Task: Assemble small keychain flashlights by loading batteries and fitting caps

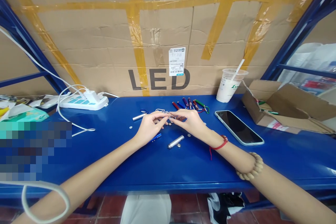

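Both hands meet over the middle of the blue table. My left hand (151,126) has its thumb and fingers pinched together, its fingertips close to those of my right hand (189,120). Between them is something small and thin, mostly hidden by the fingers. In front of the hands lie a silver tube (175,141) and a blue pen-like piece (156,137). Another silver tube (139,117) rests beyond my left hand. Small round discs are scattered about, one (189,135) below my right hand. Several coloured tubes, including a green one (200,103), lie behind the hands.
A phone (239,127) lies right of the hands, near an open cardboard box (278,106). A plastic cup with a straw (228,85) stands at the back. White cables run from a power strip (84,101) on the left. A large carton (105,49) forms the backdrop.
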### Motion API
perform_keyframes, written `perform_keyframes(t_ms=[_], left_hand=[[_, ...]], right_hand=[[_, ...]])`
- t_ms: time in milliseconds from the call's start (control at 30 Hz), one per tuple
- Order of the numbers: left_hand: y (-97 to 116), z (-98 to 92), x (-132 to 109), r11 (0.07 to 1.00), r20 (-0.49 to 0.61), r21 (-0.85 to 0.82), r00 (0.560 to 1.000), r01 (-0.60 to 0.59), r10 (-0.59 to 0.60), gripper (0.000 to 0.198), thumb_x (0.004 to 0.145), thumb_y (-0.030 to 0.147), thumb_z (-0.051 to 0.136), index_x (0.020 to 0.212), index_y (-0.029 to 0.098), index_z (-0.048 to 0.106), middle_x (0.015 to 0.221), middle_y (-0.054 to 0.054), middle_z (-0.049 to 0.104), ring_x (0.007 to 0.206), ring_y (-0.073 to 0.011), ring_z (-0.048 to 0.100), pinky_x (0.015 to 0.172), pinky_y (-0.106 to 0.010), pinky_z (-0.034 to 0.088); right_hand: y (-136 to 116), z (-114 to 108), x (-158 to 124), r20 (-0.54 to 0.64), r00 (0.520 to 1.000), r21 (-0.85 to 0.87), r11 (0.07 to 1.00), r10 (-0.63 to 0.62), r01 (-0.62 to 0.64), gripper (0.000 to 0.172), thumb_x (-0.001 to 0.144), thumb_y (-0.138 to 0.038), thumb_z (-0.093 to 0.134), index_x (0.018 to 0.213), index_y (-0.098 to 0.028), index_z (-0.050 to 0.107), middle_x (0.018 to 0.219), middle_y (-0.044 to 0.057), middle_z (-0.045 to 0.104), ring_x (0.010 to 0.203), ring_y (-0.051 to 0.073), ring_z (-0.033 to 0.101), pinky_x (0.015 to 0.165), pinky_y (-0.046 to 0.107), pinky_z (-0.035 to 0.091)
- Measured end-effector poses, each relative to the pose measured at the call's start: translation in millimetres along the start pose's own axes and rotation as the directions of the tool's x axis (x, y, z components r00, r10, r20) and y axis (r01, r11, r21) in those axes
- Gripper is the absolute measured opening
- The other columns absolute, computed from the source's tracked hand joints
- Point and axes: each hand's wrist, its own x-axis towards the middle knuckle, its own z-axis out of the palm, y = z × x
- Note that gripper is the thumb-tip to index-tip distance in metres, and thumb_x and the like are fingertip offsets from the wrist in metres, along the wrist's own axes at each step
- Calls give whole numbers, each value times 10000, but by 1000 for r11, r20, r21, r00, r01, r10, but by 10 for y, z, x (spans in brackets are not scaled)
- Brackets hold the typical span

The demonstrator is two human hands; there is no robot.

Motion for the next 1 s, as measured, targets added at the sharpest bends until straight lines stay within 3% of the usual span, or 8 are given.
perform_keyframes(t_ms=[200, 400, 700, 867, 1000], left_hand=[[-6, 1, -13, 999, 20, 32, 1000, 4, -5, 376, 784, 266, 552, 1143, 163, 594, 837, -61, 648, 682, -141, 606, 543, -222, 502], [-1, -6, -12, 998, 28, 56, 1000, -9, 8, 333, 781, 199, 532, 1094, 151, 635, 861, -52, 598, 563, -80, 527, 548, -219, 481], [46, -44, -1, 995, 37, 75, 998, -59, 56, 299, 823, 248, 486, 1065, 186, 651, 884, -46, 552, 572, -74, 502, 546, -206, 467], [34, -32, -3, 999, -7, 41, 1000, 4, -4, 326, 800, 293, 528, 1086, 183, 636, 876, -44, 537, 600, -89, 513, 546, -217, 478], [-11, -26, 16, 999, -4, -34, 999, 41, -41, 319, 785, 307, 547, 1045, 159, 659, 741, -21, 540, 558, -87, 506, 540, -226, 477]], right_hand=[[-27, -19, 5, 126, 991, 30, 998, 46, -50, 214, 835, -313, 536, 855, -169, 692, 683, 25, 640, 557, 105, 566, 545, 202, 439], [-48, -22, -17, 180, 982, -38, 997, -61, 69, 268, 897, -307, 433, 839, -154, 646, 725, 46, 604, 643, 125, 546, 619, 228, 428], [-62, -62, -14, 203, 978, -95, 993, -54, 75, 302, 924, -331, 361, 1018, -169, 598, 782, 42, 543, 693, 134, 527, 653, 239, 439], [-22, -59, -12, 195, 979, -127, 988, -63, 89, 311, 928, -322, 351, 1097, -186, 573, 827, 51, 558, 744, 146, 551, 692, 252, 453], [-22, -49, -25, 203, 976, -180, 977, -79, 117, 301, 925, -312, 361, 1101, -194, 576, 842, 54, 585, 775, 157, 567, 683, 255, 459]])
